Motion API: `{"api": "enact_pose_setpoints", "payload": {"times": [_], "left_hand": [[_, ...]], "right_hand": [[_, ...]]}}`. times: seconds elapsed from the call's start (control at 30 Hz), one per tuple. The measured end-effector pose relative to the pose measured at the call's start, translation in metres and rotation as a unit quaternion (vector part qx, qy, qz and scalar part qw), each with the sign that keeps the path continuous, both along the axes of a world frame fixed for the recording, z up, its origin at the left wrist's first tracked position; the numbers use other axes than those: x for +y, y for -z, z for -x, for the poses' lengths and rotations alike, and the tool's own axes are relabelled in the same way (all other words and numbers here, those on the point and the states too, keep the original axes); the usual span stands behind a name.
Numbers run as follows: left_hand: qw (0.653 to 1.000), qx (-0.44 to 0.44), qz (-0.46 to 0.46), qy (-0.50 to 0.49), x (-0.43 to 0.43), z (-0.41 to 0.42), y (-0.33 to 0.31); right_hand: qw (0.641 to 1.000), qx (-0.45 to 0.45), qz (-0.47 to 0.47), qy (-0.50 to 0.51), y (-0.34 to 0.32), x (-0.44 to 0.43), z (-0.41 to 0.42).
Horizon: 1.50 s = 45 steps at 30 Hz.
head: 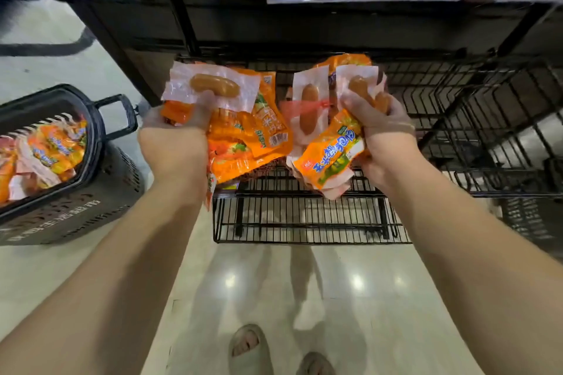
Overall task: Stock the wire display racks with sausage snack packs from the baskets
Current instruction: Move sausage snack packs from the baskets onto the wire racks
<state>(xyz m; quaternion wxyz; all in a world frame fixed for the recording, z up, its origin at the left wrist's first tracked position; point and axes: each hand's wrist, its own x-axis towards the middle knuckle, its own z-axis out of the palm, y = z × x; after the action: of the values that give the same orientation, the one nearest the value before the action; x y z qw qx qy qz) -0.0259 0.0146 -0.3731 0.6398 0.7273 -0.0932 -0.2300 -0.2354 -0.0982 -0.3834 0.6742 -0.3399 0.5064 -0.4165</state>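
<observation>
- The basket point(76, 207), left of the wire rack point(304, 219), holds loose sausage packs point(51, 149).
- The left hand point(173, 143) grips a first bundle point(243, 137) of packs above the rack.
- The right hand point(384, 131) clutches a second bundle point(329, 155) above the rack.

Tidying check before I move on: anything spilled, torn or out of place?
Nothing stands out. The left hand and right hand each grip a bunch of sausage packs above the wire rack; none on the floor.
</observation>
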Motion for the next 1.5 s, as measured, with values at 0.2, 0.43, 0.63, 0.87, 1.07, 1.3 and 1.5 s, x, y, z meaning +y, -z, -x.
{"api": "enact_pose_setpoints", "payload": {"times": [0.2, 0.43, 0.63, 0.87, 1.07, 1.3, 1.5], "left_hand": [[0.99, -0.085, -0.108, 0.024, -0.01, -0.008, 0.014], [0.886, -0.345, -0.269, 0.153, -0.01, -0.003, 0.011], [0.749, -0.465, -0.351, 0.315, -0.006, 0.009, 0.029], [0.734, -0.494, -0.345, 0.313, -0.01, -0.009, 0.047], [0.721, -0.475, -0.37, 0.344, -0.014, -0.012, 0.036], [0.727, -0.46, -0.369, 0.352, 0.027, 0.015, -0.029], [0.69, -0.45, -0.427, 0.374, 0.123, 0.063, -0.133]], "right_hand": [[0.987, 0.154, 0.04, 0.006, 0.017, -0.014, -0.016], [0.863, 0.478, 0.123, -0.107, 0.022, -0.011, -0.018], [0.774, 0.572, 0.205, -0.179, 0.019, 0.019, -0.023], [0.765, 0.542, 0.247, -0.247, 0.026, 0.03, -0.026], [0.676, 0.639, 0.254, -0.265, 0.018, 0.025, -0.033], [0.619, 0.678, 0.262, -0.299, -0.045, 0.057, 0.0], [0.601, 0.662, 0.284, -0.347, -0.138, 0.154, 0.053]]}}
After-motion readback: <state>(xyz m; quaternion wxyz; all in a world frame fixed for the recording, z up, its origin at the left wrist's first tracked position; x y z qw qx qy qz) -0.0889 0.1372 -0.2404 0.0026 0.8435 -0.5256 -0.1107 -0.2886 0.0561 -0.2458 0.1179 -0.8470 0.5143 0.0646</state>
